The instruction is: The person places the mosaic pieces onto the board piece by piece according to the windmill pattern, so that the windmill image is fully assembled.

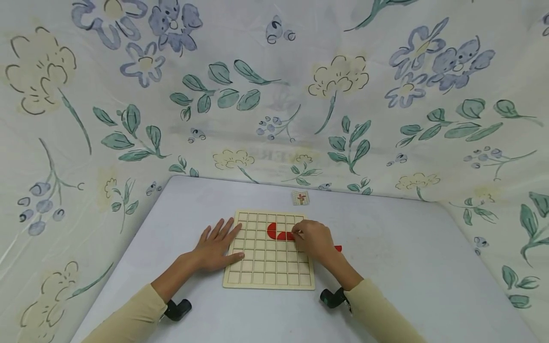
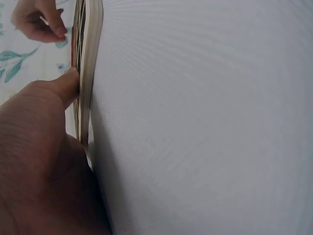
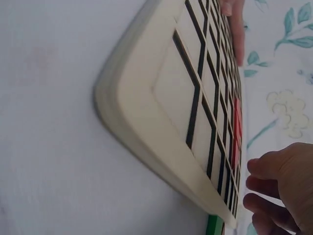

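Observation:
A pale wooden grid board [image 1: 261, 280] lies on the white table. My left hand [image 1: 216, 250] rests on its left edge with fingers spread, and the thumb reaches over the grid. Red tile pieces [image 1: 272, 231] with curved edges sit in cells near the board's middle; they show edge-on as a red strip [image 3: 237, 127] in the right wrist view. Over the right part of the board, my right hand [image 1: 315, 238] has its thumb and fingertips together beside these pieces. In the left wrist view that hand [image 2: 41, 22] pinches a small red piece [image 2: 63, 37], mostly hidden by the fingers.
Another red piece [image 1: 339, 248] lies right of the board, partly behind the right wrist. A green block [image 3: 213, 225] shows by the board's edge. A small card with a red figure [image 1: 300, 198] lies at the back. A flowered cloth [image 1: 274, 95] hangs behind the table.

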Tool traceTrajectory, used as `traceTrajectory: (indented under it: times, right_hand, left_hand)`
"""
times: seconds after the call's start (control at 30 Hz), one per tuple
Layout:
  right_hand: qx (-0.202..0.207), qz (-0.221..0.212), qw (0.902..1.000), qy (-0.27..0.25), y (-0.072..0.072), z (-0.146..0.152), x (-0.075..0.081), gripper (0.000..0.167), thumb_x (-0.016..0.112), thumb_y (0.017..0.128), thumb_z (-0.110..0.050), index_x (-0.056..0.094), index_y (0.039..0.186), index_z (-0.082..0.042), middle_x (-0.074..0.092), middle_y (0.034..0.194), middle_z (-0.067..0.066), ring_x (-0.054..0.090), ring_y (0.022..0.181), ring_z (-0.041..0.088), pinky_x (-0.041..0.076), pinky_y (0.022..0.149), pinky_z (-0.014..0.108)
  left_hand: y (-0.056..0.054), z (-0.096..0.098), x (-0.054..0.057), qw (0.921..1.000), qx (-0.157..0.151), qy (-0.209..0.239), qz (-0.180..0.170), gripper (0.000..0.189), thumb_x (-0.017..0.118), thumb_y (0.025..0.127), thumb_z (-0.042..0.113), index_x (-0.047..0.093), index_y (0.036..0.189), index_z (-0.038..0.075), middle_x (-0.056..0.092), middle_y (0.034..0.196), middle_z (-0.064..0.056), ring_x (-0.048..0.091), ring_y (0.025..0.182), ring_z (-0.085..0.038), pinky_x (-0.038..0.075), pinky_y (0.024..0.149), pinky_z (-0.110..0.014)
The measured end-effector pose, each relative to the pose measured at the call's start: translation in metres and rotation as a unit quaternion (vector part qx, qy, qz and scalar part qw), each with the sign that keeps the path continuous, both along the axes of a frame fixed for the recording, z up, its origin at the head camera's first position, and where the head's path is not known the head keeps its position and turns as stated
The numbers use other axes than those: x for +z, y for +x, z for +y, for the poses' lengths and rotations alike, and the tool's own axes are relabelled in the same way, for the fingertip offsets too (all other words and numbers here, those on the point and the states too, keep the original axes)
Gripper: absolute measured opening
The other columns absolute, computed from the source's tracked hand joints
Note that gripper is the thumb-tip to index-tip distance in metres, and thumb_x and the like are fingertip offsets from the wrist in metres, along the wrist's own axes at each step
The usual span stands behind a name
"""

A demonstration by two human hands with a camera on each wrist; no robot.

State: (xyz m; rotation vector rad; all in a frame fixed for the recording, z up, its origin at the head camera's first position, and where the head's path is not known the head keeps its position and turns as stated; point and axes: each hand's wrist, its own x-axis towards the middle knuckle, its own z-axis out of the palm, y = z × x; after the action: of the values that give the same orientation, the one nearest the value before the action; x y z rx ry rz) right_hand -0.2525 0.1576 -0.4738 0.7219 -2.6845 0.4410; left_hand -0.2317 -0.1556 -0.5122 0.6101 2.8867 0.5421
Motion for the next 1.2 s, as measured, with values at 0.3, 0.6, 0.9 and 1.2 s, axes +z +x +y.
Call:
traceTrajectory:
  times: [0.3, 0.6, 0.9, 1.2]
  right_hand:
    - [-0.028, -0.055, 0.998, -0.014, 0.004, 0.016, 0.003, 0.005, 0.078, 0.085, -0.012, 0.077, 0.089, -0.014, 0.066, 0.079, -0.006, 0.057, 0.066, 0.007, 0.046, 0.054, 0.024]
    - [-0.055, -0.095, 0.9938, -0.017, 0.01, 0.032, 0.004, 0.007, 0.077, 0.086, -0.014, 0.077, 0.093, -0.012, 0.069, 0.086, -0.003, 0.058, 0.07, 0.008, 0.049, 0.06, 0.028]
    - [-0.079, -0.137, 0.9873, 0.02, 0.014, 0.051, 0.007, 0.023, 0.082, 0.082, -0.023, 0.076, 0.099, -0.009, 0.061, 0.084, -0.001, 0.054, 0.074, 0.014, 0.048, 0.058, 0.028]
    - [-0.099, -0.135, 0.9858, 0.013, 0.01, 0.056, 0.002, 0.024, 0.08, 0.083, -0.021, 0.076, 0.104, -0.008, 0.058, 0.082, 0.0, 0.052, 0.074, 0.015, 0.046, 0.055, 0.026]
  left_hand:
    - [0.003, 0.0, 0.005, 0.9998, -0.013, 0.011, 0.008, 0.093, 0.046, 0.092, 0.069, 0.019, 0.158, 0.009, 0.006, 0.163, -0.018, -0.004, 0.148, -0.039, -0.005, 0.111, -0.062]
    - [0.0, 0.0, -0.005, 0.9998, -0.01, 0.003, 0.016, 0.093, 0.046, 0.091, 0.07, 0.019, 0.158, 0.012, 0.005, 0.163, -0.015, -0.005, 0.148, -0.037, -0.004, 0.111, -0.062]
    - [0.0, 0.0, -0.002, 0.9999, -0.008, 0.001, 0.007, 0.091, 0.048, 0.092, 0.067, 0.019, 0.158, 0.01, 0.005, 0.163, -0.016, -0.005, 0.148, -0.038, -0.004, 0.111, -0.062]
    - [0.006, 0.002, 0.015, 0.9999, -0.014, 0.005, -0.008, 0.089, 0.05, 0.093, 0.062, 0.02, 0.157, 0.007, 0.007, 0.162, -0.02, -0.002, 0.147, -0.041, -0.004, 0.111, -0.064]
